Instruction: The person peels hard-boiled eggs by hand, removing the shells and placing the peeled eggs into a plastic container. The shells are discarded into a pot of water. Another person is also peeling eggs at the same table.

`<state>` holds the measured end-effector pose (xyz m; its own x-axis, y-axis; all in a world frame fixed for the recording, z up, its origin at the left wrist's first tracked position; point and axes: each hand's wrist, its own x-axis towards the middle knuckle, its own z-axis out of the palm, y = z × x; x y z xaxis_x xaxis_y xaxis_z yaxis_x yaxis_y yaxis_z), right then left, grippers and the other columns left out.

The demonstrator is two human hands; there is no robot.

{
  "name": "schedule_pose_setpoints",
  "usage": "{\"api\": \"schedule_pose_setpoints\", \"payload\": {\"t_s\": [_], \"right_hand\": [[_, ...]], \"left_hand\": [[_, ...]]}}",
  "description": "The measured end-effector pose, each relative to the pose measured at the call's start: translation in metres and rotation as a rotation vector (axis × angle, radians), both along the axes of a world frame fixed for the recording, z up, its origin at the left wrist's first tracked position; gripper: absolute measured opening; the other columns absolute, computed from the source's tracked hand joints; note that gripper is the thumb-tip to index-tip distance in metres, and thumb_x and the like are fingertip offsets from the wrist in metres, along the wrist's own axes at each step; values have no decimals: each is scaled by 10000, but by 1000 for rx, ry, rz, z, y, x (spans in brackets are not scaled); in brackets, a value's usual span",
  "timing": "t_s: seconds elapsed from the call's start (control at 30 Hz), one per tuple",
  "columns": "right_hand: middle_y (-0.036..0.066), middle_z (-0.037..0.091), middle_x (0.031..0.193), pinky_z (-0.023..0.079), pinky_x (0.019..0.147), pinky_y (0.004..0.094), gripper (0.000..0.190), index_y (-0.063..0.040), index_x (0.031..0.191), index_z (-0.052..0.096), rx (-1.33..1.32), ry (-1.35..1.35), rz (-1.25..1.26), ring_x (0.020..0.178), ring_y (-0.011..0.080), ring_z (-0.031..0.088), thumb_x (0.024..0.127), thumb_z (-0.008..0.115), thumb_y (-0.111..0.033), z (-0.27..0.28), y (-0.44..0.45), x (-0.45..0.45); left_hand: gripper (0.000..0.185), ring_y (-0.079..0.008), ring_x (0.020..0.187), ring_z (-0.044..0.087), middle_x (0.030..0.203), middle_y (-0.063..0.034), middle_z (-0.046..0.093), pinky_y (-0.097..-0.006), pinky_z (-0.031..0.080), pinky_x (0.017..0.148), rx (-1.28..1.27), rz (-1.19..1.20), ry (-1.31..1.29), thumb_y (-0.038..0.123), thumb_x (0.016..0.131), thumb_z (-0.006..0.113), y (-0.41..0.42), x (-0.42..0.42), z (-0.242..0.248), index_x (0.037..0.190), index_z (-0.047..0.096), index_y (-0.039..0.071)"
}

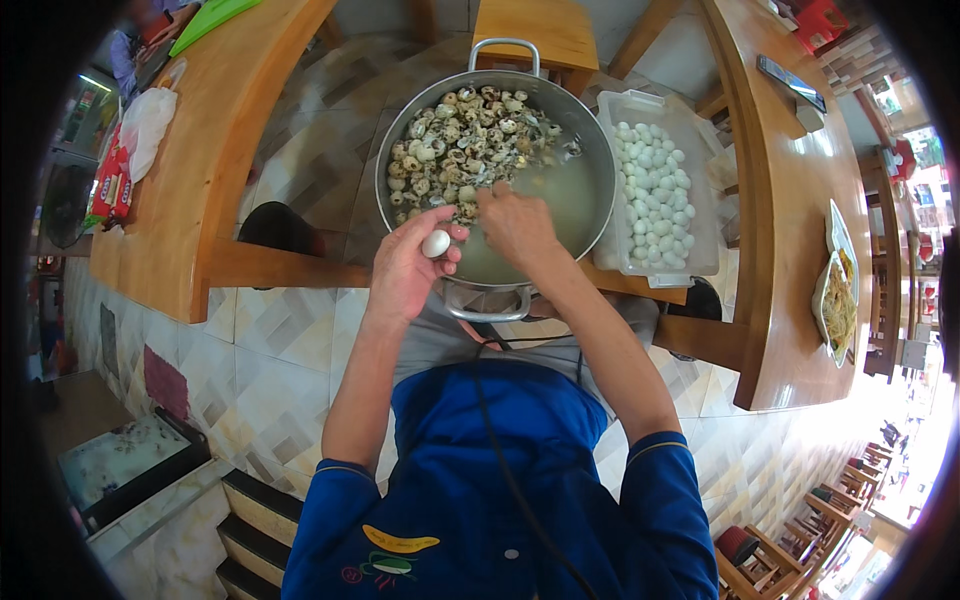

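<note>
A peeled white quail egg (pixel 436 244) rests in the curled fingers of my left hand (pixel 405 262), above the near left rim of a large metal pot (pixel 606 206). My right hand (pixel 517 225) reaches over the pot, fingers bent down by the heap; whether they grip anything is hidden. Speckled quail eggs (pixel 450 142) and loose shell bits fill the pot's far left side. Cloudy water (pixel 574 191) shows on the right. Against the pot's right side stands a clear plastic bin (pixel 705 232) with many peeled eggs (pixel 656 199).
Wooden tables flank me, left (pixel 172 217) and right (pixel 795 247). On the right one lie a phone (pixel 791 81) and a dish of noodles (pixel 836 307). A white plastic bag (pixel 148 131) and red packets (pixel 112 184) sit at left. A wooden stool (pixel 536 34) stands beyond the pot.
</note>
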<state>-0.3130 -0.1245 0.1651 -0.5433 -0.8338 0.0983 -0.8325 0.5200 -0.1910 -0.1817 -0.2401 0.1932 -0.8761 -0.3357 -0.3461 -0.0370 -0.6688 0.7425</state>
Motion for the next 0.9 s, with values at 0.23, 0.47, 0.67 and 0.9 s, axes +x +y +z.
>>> {"api": "schedule_pose_setpoints", "payload": {"t_s": [0.23, 0.47, 0.67, 0.9], "right_hand": [[176, 632, 789, 527, 597, 362, 152, -7, 841, 579, 32, -21, 39, 708, 278, 645, 717, 601, -92, -13, -36, -6], [165, 656, 955, 533, 660, 383, 167, -3, 896, 645, 428, -162, -242, 871, 296, 650, 772, 588, -98, -26, 24, -55], [156, 641, 1022, 495, 797, 406, 274, -42, 997, 645, 262, -424, -63, 966, 305, 615, 769, 598, -186, -29, 45, -35], [189, 630, 961, 495, 741, 402, 227, 6, 947, 612, -434, -454, -43, 875, 346, 619, 769, 616, -134, -6, 70, -21]], "left_hand": [[324, -153, 680, 550, 894, -131, 604, -265, 437, 564, -123, 25, -67, 153, 862, 527, 1, -3, 7, 1122, 533, -41], [276, -111, 633, 544, 905, -98, 614, -223, 424, 548, -225, -84, -54, 123, 873, 537, 10, -10, 3, 1116, 555, -5], [338, -108, 643, 547, 958, -117, 614, -229, 433, 544, -386, -276, 10, 145, 877, 558, 62, -83, 37, 1173, 526, -17], [470, -209, 863, 619, 1242, -205, 477, -302, 501, 766, -701, -259, 118, 157, 857, 595, 103, -119, 45, 1265, 451, -27]]}}
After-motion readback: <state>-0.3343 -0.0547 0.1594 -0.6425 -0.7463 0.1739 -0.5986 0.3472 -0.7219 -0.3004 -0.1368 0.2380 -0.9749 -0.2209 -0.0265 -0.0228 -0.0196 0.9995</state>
